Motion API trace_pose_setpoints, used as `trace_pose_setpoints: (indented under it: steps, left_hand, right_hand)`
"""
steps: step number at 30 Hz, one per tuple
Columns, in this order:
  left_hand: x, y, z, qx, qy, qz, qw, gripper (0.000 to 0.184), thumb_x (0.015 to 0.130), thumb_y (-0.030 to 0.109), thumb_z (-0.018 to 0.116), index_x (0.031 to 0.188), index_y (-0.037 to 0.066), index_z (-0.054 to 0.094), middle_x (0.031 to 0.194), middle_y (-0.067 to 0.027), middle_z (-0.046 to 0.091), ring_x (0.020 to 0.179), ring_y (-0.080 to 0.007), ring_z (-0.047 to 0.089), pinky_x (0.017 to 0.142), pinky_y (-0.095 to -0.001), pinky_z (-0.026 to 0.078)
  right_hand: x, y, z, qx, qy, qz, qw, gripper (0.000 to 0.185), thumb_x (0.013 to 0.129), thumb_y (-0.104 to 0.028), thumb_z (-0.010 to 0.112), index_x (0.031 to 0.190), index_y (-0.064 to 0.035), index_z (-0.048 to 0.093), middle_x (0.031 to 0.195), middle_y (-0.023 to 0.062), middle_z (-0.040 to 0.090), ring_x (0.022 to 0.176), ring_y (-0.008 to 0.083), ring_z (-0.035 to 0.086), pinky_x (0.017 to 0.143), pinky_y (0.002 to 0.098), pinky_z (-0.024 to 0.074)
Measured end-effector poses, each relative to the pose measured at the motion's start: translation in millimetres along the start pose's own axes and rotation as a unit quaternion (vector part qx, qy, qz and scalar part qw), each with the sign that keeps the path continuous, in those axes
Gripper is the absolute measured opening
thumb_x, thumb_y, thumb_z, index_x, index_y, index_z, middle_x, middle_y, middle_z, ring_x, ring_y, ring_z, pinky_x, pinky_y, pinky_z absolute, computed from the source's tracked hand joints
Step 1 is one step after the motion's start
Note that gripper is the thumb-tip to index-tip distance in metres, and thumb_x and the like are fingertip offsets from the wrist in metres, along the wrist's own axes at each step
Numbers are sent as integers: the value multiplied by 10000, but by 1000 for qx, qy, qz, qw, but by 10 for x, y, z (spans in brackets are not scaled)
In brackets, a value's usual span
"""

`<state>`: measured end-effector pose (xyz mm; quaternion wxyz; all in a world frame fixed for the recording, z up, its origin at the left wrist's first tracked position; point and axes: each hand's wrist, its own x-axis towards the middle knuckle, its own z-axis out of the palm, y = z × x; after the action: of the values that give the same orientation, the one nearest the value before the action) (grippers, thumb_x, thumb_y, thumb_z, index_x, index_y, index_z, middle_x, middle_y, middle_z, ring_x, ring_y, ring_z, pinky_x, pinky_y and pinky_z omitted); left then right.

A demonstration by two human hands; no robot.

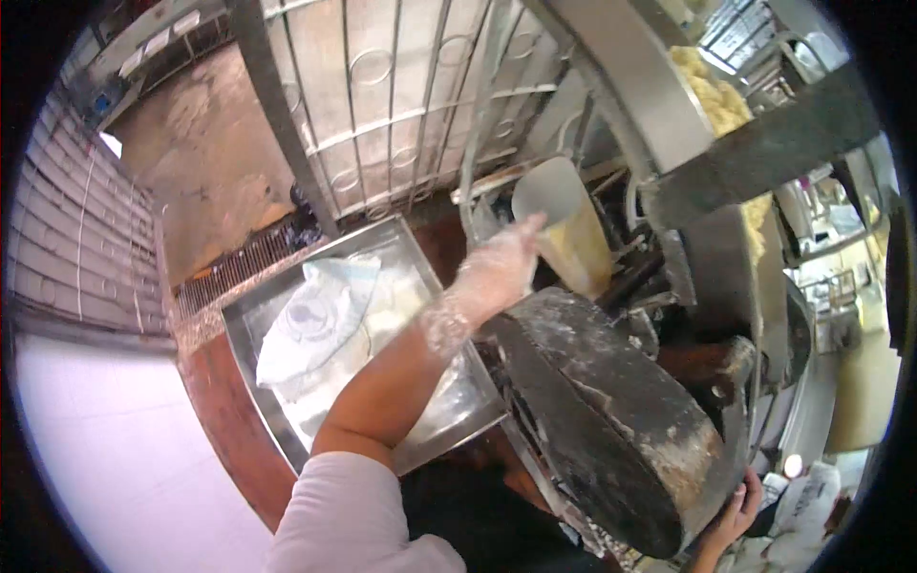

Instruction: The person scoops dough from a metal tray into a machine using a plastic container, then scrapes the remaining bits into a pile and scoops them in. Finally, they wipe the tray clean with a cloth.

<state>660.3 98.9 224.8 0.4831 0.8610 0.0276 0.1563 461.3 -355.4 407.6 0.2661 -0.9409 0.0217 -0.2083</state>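
My left hand [501, 260], dusted with flour up to the wrist, is at the side of a translucent plastic jug [578, 250]. Its fingers look closed at the jug's near side, though the grip is partly hidden. The jug is tilted and has something yellowish in its lower part. Below it is a dark, flour-smeared metal machine cover [611, 411]. At the cover's lower right end, my right hand [734, 514] has its fingers curled over the edge.
A square metal tray [435, 435] with flour and a white cloth sack [320, 320] lies left of the machine. Yellow dough-like material [712, 91] sits on the machine's upper right. A barred metal gate [401, 95] stands behind. A dark beam [764, 143] crosses at upper right.
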Motion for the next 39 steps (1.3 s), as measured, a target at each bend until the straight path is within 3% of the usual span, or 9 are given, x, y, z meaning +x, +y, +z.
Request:
trace_pose_setpoints:
  steps: [3, 6, 10, 11, 20, 23, 29, 31, 39]
  left_hand:
    - [-475, -828, -312, -139, 134, -137, 972, 463, 911, 225, 597, 1325, 59, 470, 1153, -178, 601, 1004, -186, 585, 886, -328, 466]
    - [-1223, -2271, -688, 40, 257, -326, 909, 515, 840, 241, 650, 1247, -44, 516, 1208, -233, 578, 1139, -341, 546, 979, -375, 418]
    - [-2350, -3981, -1602, 415, -126, -386, 814, 473, 856, 412, 580, 1168, 59, 619, 1115, -233, 625, 1028, -402, 588, 987, -391, 411]
    - [-2476, -3877, -1629, 248, 167, -526, 796, 681, 794, 449, 654, 1284, -3, 514, 1231, -278, 551, 1144, -400, 532, 1034, -370, 373]
    - [-2541, -4204, -1173, 6, 118, -606, 787, 1053, 645, 343, 815, 1413, -92, 239, 1311, -309, 464, 1243, -345, 472, 1039, -390, 389]
    - [-3231, -4862, 49, 370, 4, -432, 823, 886, 682, 405, 781, 1345, -45, 404, 1223, -256, 547, 1113, -365, 563, 917, -413, 478]
    - [-2792, -3100, 513, 102, 92, -628, 766, 520, 758, 302, 735, 1151, -5, 585, 1110, -224, 619, 1056, -352, 593, 890, -410, 480]
    - [-2614, -2664, 461, 59, 323, -330, 885, 493, 727, 196, 754, 1135, -18, 577, 1038, -217, 646, 989, -349, 624, 861, -391, 498]
    - [-1014, -546, -776, -125, 139, -122, 975, 427, 715, 127, 734, 1096, -21, 609, 1050, -182, 652, 1004, -288, 632, 850, -356, 495]
  right_hand:
    - [-2, 139, -92, -24, -21, 4, 999, 352, 963, -220, 468, 1176, 49, 549, 1131, 117, 580, 1062, 212, 518, 966, 329, 367]
    - [46, 531, -271, -32, -23, 5, 999, 351, 963, -207, 463, 1211, 31, 532, 1156, 114, 573, 1077, 220, 517, 972, 342, 374]
    - [96, 678, -445, -67, -20, 25, 997, 383, 939, -273, 511, 1202, 4, 537, 1165, 108, 567, 1087, 205, 517, 945, 329, 408]
    - [130, 628, -408, -72, -21, 40, 996, 385, 939, -274, 510, 1202, 7, 537, 1165, 109, 567, 1085, 206, 518, 946, 330, 407]
    - [266, 331, -329, -89, -46, 94, 990, 404, 944, -281, 503, 1201, 29, 533, 1158, 120, 571, 1073, 212, 525, 949, 334, 400]
    - [272, 317, -291, -90, -57, 94, 990, 411, 946, -283, 501, 1201, 37, 532, 1156, 124, 573, 1069, 214, 527, 951, 335, 398]
    - [229, 336, -276, -64, -62, 89, 992, 424, 949, -288, 496, 1201, 52, 529, 1152, 132, 576, 1061, 217, 531, 953, 338, 393]
    - [160, 359, -294, -51, -56, 89, 993, 429, 950, -290, 495, 1200, 57, 528, 1151, 134, 577, 1058, 219, 533, 954, 339, 391]
    - [64, -48, -17, -10, -24, 44, 999, 459, 941, -322, 504, 1182, 68, 536, 1172, 142, 567, 1081, 217, 522, 969, 342, 374]
